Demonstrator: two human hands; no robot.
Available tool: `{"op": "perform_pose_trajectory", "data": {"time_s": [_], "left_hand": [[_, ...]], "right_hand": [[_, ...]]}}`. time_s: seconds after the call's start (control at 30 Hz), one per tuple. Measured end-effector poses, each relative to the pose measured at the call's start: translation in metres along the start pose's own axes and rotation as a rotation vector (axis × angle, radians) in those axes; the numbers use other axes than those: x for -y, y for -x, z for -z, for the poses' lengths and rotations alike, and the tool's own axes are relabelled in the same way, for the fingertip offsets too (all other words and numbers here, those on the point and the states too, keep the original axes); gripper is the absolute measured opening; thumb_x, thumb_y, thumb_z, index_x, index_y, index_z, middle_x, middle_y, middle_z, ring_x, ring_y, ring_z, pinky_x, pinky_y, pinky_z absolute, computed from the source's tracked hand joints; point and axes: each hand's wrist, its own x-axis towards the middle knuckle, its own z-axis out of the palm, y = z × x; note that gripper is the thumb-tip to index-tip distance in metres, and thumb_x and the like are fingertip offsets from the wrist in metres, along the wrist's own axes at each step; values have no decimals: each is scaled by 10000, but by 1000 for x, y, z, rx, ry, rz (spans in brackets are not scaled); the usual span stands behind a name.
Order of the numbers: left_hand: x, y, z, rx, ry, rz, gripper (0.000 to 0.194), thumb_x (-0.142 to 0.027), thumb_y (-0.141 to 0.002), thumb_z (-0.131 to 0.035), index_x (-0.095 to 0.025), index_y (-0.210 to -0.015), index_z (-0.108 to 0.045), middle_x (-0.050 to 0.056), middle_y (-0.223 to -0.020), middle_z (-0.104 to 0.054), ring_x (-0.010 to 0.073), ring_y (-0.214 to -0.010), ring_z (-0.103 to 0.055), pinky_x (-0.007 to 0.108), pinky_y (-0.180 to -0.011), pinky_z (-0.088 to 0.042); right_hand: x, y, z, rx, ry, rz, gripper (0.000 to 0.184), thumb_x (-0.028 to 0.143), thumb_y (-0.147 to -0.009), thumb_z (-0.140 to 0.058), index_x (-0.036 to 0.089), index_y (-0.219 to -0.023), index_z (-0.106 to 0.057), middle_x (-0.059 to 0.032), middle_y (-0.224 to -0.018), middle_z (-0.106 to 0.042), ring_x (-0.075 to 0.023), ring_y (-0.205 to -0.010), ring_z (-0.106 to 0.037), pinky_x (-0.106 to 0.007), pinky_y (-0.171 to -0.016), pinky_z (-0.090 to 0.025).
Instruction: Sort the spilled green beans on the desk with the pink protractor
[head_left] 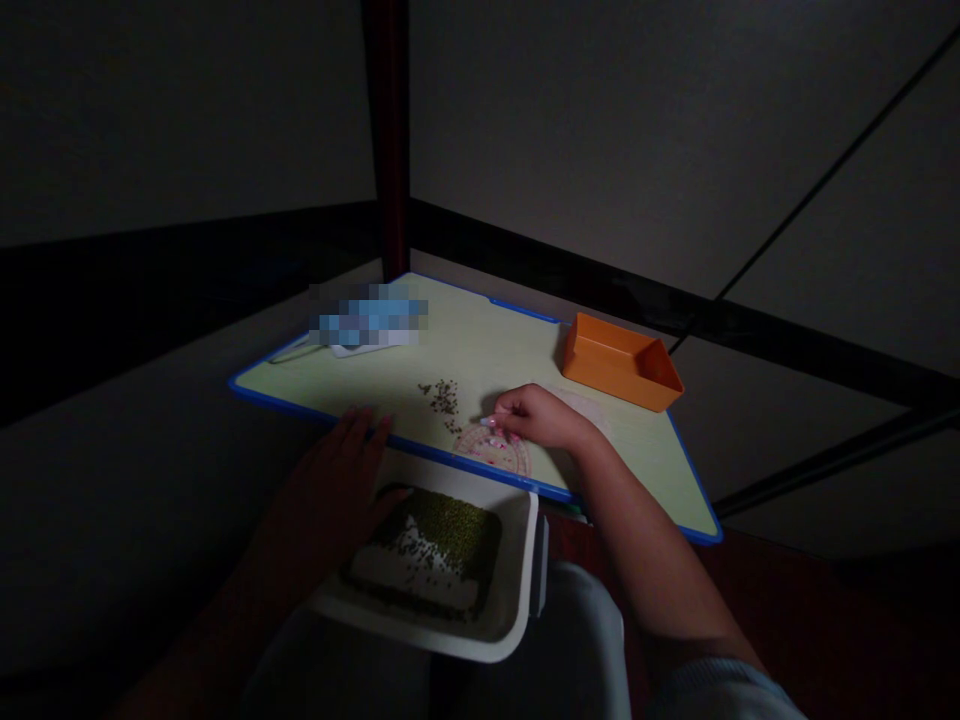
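Observation:
My left hand (341, 480) lies in shadow at the left of a white basin (529, 560), fingers stretched out towards the table edge and thumb over the inside of the basin. Small green beans (457, 530) cover part of the basin's bottom. On the pale table, my right hand (536, 415) is closed, with thumb and fingertips pressed together low over a printed pink circle (491, 450). Whatever these fingertips hold, if anything, is too small or hidden to name. Left of it lies a scatter of small dark grains (444, 397).
An orange open box (619, 360) stands at the table's back right. A blurred blue item on a white base (375, 345) is at the back left. The blue-edged table (480, 340) sits against dark walls, and the basin is near my legs.

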Motion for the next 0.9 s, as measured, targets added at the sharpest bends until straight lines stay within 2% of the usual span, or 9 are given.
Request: {"op": "perform_pose_trajectory", "data": {"time_s": [0.2,0.37,0.53,0.77,0.9], "left_hand": [[0,1,1,-7,-8,-7,792,-583,-793,-450,-81,-1392,-320,223,-1442,-403,349,-1365,-340,477,-1078,-355],[1,1,2,-3,3,-1,800,-588,-796,-440,-94,-1407,-289,218,-1450,-394,343,-1369,-337,477,-1075,-361],[0,1,1,-10,1,-4,790,-588,-797,-436,-99,-1403,-298,215,-1445,-400,345,-1369,-337,480,-1078,-359],[1,0,0,-16,6,-13,792,-586,-795,-444,-94,-1401,-305,219,-1441,-405,340,-1373,-332,476,-1084,-352],[0,-1,1,-8,1,-8,791,-587,-795,-439,-77,-1390,-324,226,-1435,-412,345,-1369,-336,477,-1083,-352]], "right_hand": [[1,0,-1,46,15,-4,266,269,-883,-530,146,-652,-573,43,-543,-537,-61,-513,-466,-226,-561,-343],[0,2,2,-27,46,-27,269,258,-882,-537,140,-646,-585,41,-525,-533,-61,-500,-450,-234,-559,-328],[-1,2,4,-30,77,-46,260,251,-879,-536,146,-647,-583,33,-524,-549,-64,-494,-454,-232,-551,-317],[-8,3,8,-169,254,-92,238,232,-848,-573,150,-624,-571,36,-514,-520,-63,-479,-356,-256,-527,-237],[-15,5,10,-195,166,-66,258,278,-859,-559,152,-633,-553,27,-535,-532,-67,-486,-392,-252,-523,-255]]}}
